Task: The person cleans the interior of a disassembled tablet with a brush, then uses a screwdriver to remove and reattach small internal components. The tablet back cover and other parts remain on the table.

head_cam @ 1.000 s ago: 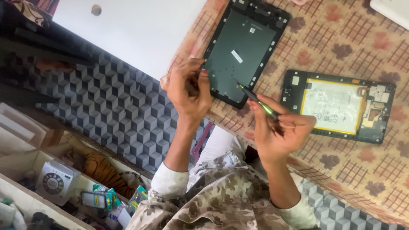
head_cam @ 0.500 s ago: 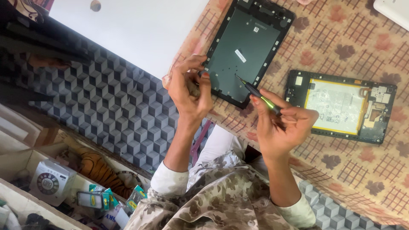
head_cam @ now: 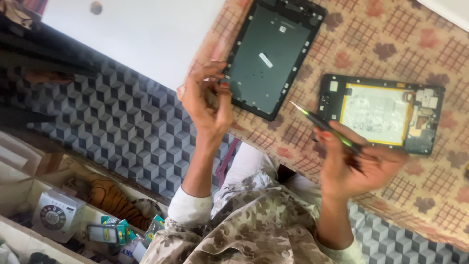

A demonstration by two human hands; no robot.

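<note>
The left hand point(head_cam: 207, 105) is raised with its fingers curled, fingertips pinched close together beside the near corner of a dark rectangular tablet back shell point(head_cam: 269, 56); whether anything small sits between them cannot be told. The right hand point(head_cam: 359, 164) grips a slim green-tipped pointed tool point(head_cam: 325, 126), its tip aimed toward that shell. Just beyond the right hand lies an opened tablet body with a pale battery point(head_cam: 381, 112). Both rest on a counter covered by a brown patterned cloth point(head_cam: 381, 44).

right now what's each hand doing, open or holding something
Left hand: fingers pinched together, anything held is too small to tell.
Right hand: closed around a thin green-tipped tool.
</note>
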